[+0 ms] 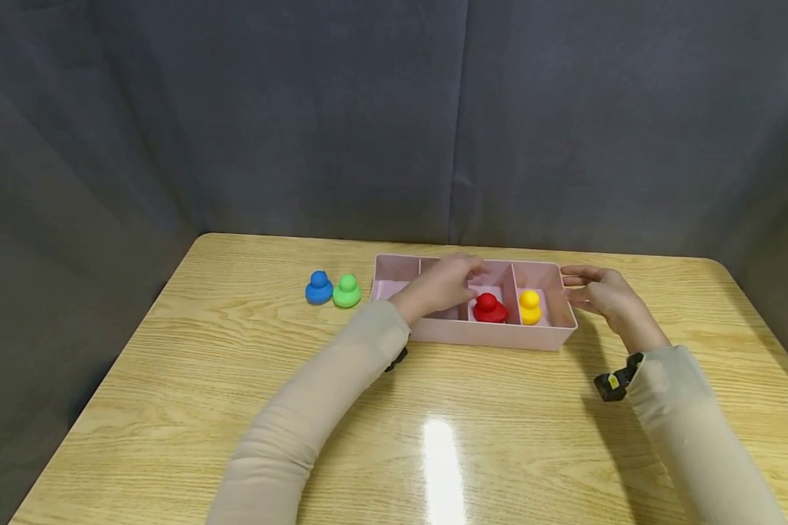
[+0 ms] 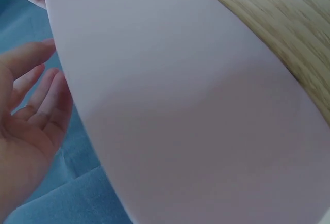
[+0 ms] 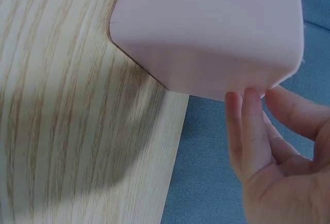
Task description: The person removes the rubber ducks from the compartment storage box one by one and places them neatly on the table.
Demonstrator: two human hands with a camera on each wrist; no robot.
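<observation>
One wooden table [image 1: 190, 379]. Four duck figures, one pink tray [image 1: 486, 337] with four compartments.

At the tray's 9 o'clock, off the tray: blue duck [image 1: 318, 287] and green duck [image 1: 346, 291], side by side and touching, just beside the tray's left wall.

Left hand [image 1: 441, 284] reaches over the tray's near wall, above the second compartment from the left; fingers relaxed, gripping nothing, fingertips just beside the red duck [image 1: 489, 308]. Red duck stands in the third compartment, yellow duck [image 1: 530, 306] in the fourth.

Right hand [image 1: 600, 292] at the tray's 3 o'clock, straight fingertips against the end wall, not clenched.

Tray sits toward the table's far edge; broad bare wood at 6 o'clock and to the left of the blue duck.
</observation>
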